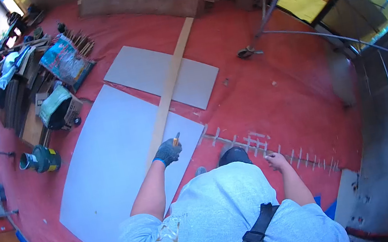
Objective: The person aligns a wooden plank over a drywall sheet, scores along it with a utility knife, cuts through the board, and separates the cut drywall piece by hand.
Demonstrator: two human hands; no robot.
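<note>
My left hand (167, 151), in a dark grey glove, is closed around a small orange-handled utility knife (176, 140) whose tip points up and away. It hovers over a large white board (106, 152) on the floor, beside a long pale wooden strip (167, 87). The strip crosses that board and a second, smaller greyish-white board (143, 67) behind it. My right hand (277, 160) is bare, with its fingers curled together near a taped seam (255, 144) in the red floor covering. Whatever its fingers may hold is too small to make out.
Scaffolding with a caster wheel (247, 52) stands at the right. To the left are a green bucket (46, 160), a carton with a bag (58, 108), a printed sack (64, 61) and stacked wood. Several people are at the far left. Red sheeting (284, 100) covers the floor.
</note>
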